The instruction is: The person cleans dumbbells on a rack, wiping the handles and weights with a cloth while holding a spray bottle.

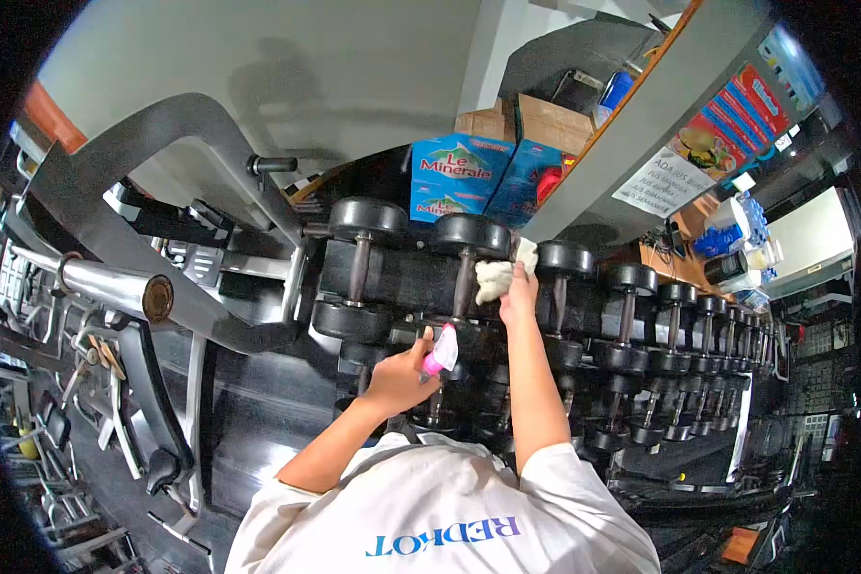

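Note:
My left hand (400,385) is closed around a spray bottle with a pink and white trigger head (442,352); the bottle's body is mostly hidden by the hand. In my right hand (518,297) is a bunched white cloth (494,279), held against or just beside a black dumbbell with a metal handle (465,283). Whether the cloth touches that dumbbell I cannot tell. Another black dumbbell (359,270) lies to the left, and a further dumbbell (560,304) lies just right of my right hand.
A two-tier rack of dumbbells (674,330) runs off to the right. Behind it stand blue water cartons (461,172) and a grey pillar (631,124) with posters. On the left, a thick-framed gym machine (201,306) stands close to the rack.

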A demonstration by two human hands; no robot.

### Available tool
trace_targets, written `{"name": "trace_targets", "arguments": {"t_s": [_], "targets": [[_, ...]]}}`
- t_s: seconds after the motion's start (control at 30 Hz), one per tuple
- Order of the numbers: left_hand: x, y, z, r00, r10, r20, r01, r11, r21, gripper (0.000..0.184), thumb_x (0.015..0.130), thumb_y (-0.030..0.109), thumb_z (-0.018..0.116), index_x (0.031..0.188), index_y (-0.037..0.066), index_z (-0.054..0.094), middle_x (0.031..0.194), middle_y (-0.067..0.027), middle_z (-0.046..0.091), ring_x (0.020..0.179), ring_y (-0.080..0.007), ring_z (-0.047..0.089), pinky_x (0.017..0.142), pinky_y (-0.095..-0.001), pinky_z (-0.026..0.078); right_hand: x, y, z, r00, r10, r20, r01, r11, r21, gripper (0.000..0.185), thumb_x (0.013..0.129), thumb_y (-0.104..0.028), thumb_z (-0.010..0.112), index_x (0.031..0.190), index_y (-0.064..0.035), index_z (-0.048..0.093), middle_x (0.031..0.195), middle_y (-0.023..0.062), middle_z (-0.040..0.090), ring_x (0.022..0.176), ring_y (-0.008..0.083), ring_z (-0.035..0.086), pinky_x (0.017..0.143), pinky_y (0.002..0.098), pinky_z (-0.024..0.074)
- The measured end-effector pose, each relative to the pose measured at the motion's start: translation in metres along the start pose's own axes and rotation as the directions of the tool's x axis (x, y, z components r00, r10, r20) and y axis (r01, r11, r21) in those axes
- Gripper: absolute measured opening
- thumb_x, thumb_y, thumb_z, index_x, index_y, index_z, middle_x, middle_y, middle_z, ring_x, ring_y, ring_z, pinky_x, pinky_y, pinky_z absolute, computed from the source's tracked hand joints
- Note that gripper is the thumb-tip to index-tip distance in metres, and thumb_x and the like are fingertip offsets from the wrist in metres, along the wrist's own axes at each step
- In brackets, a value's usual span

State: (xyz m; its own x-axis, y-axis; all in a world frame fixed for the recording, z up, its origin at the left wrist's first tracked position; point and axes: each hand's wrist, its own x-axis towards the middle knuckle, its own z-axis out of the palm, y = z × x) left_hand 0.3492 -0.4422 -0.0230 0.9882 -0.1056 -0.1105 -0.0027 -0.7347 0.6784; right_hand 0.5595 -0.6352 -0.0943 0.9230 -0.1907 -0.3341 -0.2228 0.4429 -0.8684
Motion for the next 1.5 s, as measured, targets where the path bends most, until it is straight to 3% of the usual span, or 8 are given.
{"name": "trace_targets", "arguments": {"t_s": [0.27, 0.37, 0.73, 0.83, 0.97, 1.3, 1.37, 1.5], "targets": [[0.000, -0.002, -0.007, 0.998, 0.055, 0.041, -0.054, 0.998, -0.007, 0.085, 0.075, 0.025, 0.068, 0.145, 0.001, 0.027, 0.117, -0.0111, 0.065, 0.090, -0.0339, 0.066, 0.074, -0.0431, 0.054, -0.004, -0.104, 0.070, 0.854, -0.471, 0.223, 0.514, 0.696, -0.501, 0.036, 0.096, -0.029, 0.057, 0.113, 0.0022, 0.059, 0.109, 0.0151, 0.064, 0.099, 0.0225, 0.060, 0.089, 0.0351, 0.0442], [-0.001, -0.002, -0.010, 0.998, 0.033, 0.062, -0.030, 0.999, -0.040, 0.080, 0.076, 0.023, 0.068, 0.145, 0.006, 0.031, 0.113, -0.0132, 0.065, 0.092, -0.0357, 0.065, 0.075, -0.0442, 0.053, -0.009, -0.103, 0.112, 0.545, -0.395, 0.740, 0.706, -0.260, -0.658, 0.037, 0.086, -0.036, 0.066, 0.110, -0.0074, 0.064, 0.108, 0.0164, 0.064, 0.101, 0.0300, 0.062, 0.087, 0.0428, 0.0470], [0.002, -0.012, -0.008, 0.998, 0.047, 0.032, -0.045, 0.997, -0.065, 0.083, 0.076, 0.026, 0.068, 0.146, 0.008, 0.029, 0.094, -0.0155, 0.068, 0.078, -0.0365, 0.066, 0.069, -0.0451, 0.053, 0.115, -0.061, 0.158, 0.615, 0.621, 0.486, 0.574, 0.070, -0.816, 0.040, 0.092, -0.037, 0.057, 0.117, -0.0065, 0.065, 0.113, 0.0198, 0.067, 0.106, 0.0327, 0.063, 0.091, 0.0372, 0.0471], [0.001, -0.016, -0.005, 0.998, 0.065, -0.019, -0.066, 0.996, -0.062, 0.083, 0.075, 0.026, 0.069, 0.146, 0.008, 0.031, 0.084, -0.0146, 0.067, 0.073, -0.0360, 0.066, 0.066, -0.0455, 0.053, 0.149, -0.032, 0.146, 0.728, 0.454, 0.514, 0.640, -0.183, -0.746, 0.040, 0.094, -0.039, 0.055, 0.115, -0.0074, 0.066, 0.111, 0.0211, 0.066, 0.106, 0.0339, 0.063, 0.091, 0.0387, 0.0477], [-0.001, -0.014, -0.005, 0.997, 0.076, -0.030, -0.079, 0.993, -0.084, 0.083, 0.072, 0.024, 0.069, 0.145, 0.006, 0.033, 0.095, -0.0141, 0.068, 0.077, -0.0321, 0.067, 0.066, -0.0419, 0.054, 0.214, 0.019, 0.115, 0.532, 0.378, 0.758, 0.626, 0.427, -0.652, 0.045, 0.089, -0.045, 0.060, 0.115, -0.0084, 0.067, 0.108, 0.0123, 0.070, 0.094, 0.0215, 0.065, 0.085, 0.0351, 0.0489], [-0.001, -0.011, -0.011, 0.998, 0.065, -0.008, -0.065, 0.991, -0.114, 0.081, 0.075, 0.024, 0.069, 0.145, 0.008, 0.032, 0.099, -0.0135, 0.068, 0.085, -0.0335, 0.067, 0.072, -0.0429, 0.054, 0.151, -0.041, 0.132, 0.660, 0.466, 0.589, 0.613, 0.118, -0.781, 0.047, 0.093, -0.044, 0.057, 0.111, -0.0028, 0.069, 0.105, 0.0052, 0.068, 0.088, 0.0146, 0.060, 0.082, 0.0292, 0.0468], [-0.002, -0.014, -0.007, 0.995, 0.085, -0.046, -0.089, 0.989, -0.118, 0.081, 0.075, 0.024, 0.069, 0.145, 0.008, 0.032, 0.100, -0.0133, 0.068, 0.086, -0.0332, 0.067, 0.073, -0.0425, 0.054, 0.152, -0.040, 0.119, 0.648, 0.389, 0.654, 0.207, 0.737, -0.644, 0.044, 0.095, -0.042, 0.054, 0.110, -0.0038, 0.069, 0.103, 0.0062, 0.069, 0.090, 0.0165, 0.062, 0.081, 0.0315, 0.0472], [-0.002, -0.019, -0.001, 0.994, 0.098, -0.052, -0.104, 0.988, -0.112, 0.083, 0.074, 0.025, 0.069, 0.146, 0.007, 0.031, 0.102, -0.0132, 0.068, 0.085, -0.0341, 0.067, 0.071, -0.0425, 0.054, 0.107, -0.069, 0.108, 0.789, 0.270, 0.552, 0.395, 0.464, -0.793, 0.042, 0.096, -0.040, 0.053, 0.111, -0.0030, 0.068, 0.101, 0.0049, 0.068, 0.089, 0.0158, 0.061, 0.082, 0.0317, 0.0460]]}}
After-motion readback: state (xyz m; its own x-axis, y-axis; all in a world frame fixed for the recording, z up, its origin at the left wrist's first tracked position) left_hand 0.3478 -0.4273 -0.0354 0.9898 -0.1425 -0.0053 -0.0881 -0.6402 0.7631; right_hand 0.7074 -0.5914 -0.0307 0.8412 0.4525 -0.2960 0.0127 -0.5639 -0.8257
